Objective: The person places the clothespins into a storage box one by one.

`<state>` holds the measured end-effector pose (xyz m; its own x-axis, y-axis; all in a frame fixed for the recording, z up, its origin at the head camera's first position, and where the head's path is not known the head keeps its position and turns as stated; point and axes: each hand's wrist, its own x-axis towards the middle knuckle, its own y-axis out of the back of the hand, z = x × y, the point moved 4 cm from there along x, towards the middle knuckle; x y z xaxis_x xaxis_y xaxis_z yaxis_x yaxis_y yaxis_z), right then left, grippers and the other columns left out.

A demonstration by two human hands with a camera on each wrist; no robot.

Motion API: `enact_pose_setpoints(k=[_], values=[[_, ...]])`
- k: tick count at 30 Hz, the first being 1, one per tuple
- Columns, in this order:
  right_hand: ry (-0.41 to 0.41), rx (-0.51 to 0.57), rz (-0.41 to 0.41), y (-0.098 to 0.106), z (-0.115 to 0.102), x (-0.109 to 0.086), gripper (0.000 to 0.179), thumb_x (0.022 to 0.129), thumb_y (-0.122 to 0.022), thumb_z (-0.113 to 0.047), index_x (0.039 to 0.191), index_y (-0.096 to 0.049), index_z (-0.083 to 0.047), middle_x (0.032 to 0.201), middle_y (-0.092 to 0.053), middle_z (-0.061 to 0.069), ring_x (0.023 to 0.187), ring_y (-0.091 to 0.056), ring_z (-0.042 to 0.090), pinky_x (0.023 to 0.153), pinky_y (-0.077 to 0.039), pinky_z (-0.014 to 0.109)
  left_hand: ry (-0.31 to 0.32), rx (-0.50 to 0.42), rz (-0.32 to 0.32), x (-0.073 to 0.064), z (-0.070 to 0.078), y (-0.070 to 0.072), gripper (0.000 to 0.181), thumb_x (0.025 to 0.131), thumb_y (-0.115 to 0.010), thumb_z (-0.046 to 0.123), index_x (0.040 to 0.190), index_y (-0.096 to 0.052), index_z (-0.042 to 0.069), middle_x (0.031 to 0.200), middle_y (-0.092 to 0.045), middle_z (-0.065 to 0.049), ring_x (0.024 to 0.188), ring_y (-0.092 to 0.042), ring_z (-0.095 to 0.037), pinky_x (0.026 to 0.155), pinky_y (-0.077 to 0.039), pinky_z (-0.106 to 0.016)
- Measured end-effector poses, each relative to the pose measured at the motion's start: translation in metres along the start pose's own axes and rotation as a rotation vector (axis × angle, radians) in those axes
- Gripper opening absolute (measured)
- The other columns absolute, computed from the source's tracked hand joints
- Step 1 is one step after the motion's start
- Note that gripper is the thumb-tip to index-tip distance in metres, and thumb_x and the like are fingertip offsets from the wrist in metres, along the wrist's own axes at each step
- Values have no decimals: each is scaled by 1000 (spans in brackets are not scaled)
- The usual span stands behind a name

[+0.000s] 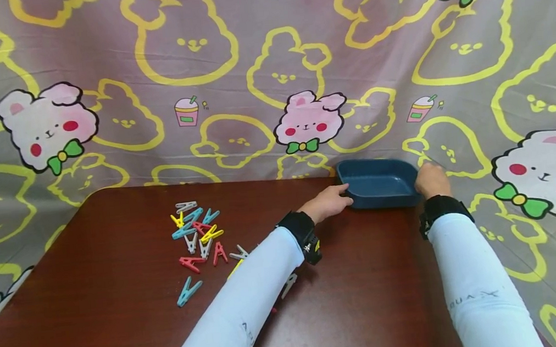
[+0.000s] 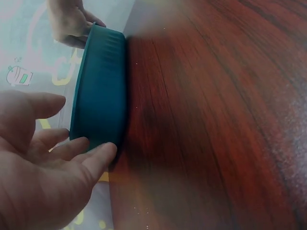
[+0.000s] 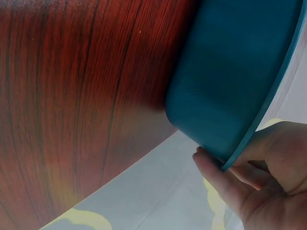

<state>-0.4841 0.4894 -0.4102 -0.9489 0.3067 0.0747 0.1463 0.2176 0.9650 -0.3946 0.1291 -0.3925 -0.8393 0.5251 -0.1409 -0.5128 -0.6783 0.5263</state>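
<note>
A dark blue plastic basin (image 1: pixel 381 189) sits at the far right edge of the brown table, by the patterned cloth. At its right end, my right hand (image 1: pixel 432 181) pinches the rim, with the thumb over it and fingers beneath; this grip shows in the right wrist view on the basin (image 3: pixel 240 72). My left hand (image 1: pixel 327 202) is at the basin's left end. In the left wrist view the left hand's fingers (image 2: pixel 98 160) reach the basin's end wall, fairly straight, while the thumb stands apart from the rim.
Several clothespins (image 1: pixel 210 234) in red, yellow, blue and white lie scattered on the table (image 1: pixel 95 299) left of my left arm. Some are partly hidden by the left sleeve (image 1: pixel 249 297). A cartoon-print cloth (image 1: pixel 232 100) hangs behind the table's far edge.
</note>
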Motion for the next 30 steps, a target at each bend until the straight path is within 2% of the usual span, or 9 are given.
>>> enact_pose_setpoints(k=[4,9,13,18,20,21,24,27,30], values=[[1,6,22,3,-2,-1,33,90,-60,2,115,-65,23,119,-66,45,99,-64,50,80,-58,61,-18,97,21,-4,6,4,62,113,-57,29,170,-37,16,176,-41,-8,165,-38,-26,137,-32,-46],[-82,28,-41,2,-2,4,43,90,-60,-2,125,-59,24,127,-61,46,104,-61,50,84,-57,61,-18,169,84,-8,11,9,56,114,-56,29,166,-44,12,170,-51,-10,158,-49,-24,132,-40,-39],[-160,57,-90,0,-1,7,48,88,-63,-3,128,-58,22,127,-60,44,101,-60,48,80,-58,58,10,132,120,-13,10,12,52,114,-54,26,164,-48,11,167,-54,-10,155,-53,-23,130,-43,-39],[-130,68,-35,-5,-3,3,46,82,-66,-3,120,-60,22,121,-60,41,102,-54,46,78,-55,54,33,105,133,-15,6,16,48,115,-52,24,161,-52,10,160,-61,-10,145,-60,-22,120,-52,-35],[-99,68,-17,-4,-9,-4,42,80,-64,-2,115,-62,22,118,-59,39,102,-51,45,77,-51,52,51,89,140,-6,-1,20,44,115,-53,23,156,-59,10,132,-76,-13,117,-70,-25,99,-57,-33],[-96,65,-6,-1,-14,-10,39,79,-63,-2,111,-63,21,116,-59,38,101,-51,44,76,-50,52,46,82,171,9,-15,20,39,114,-55,27,147,-69,12,111,-78,-8,99,-69,-22,86,-55,-31],[-92,55,-39,15,-42,-39,33,82,-62,-2,106,-65,20,118,-57,37,103,-50,44,79,-50,50,73,83,248,49,-49,26,32,109,-62,31,101,-86,11,67,-55,-3,68,-53,-22,64,-42,-34],[-98,37,-77,31,-72,-69,26,85,-62,-2,100,-68,19,118,-57,37,104,-51,45,80,-52,48,113,128,347,83,-83,33,38,100,-74,40,66,-78,23,61,-58,11,68,-59,-13,64,-49,-31],[-91,65,-66,33,-86,-80,17,83,-63,1,91,-69,15,103,-58,30,94,-54,39,72,-50,41,154,177,398,91,-95,40,30,93,-84,43,65,-80,34,74,-73,17,86,-71,-14,83,-61,-35]])
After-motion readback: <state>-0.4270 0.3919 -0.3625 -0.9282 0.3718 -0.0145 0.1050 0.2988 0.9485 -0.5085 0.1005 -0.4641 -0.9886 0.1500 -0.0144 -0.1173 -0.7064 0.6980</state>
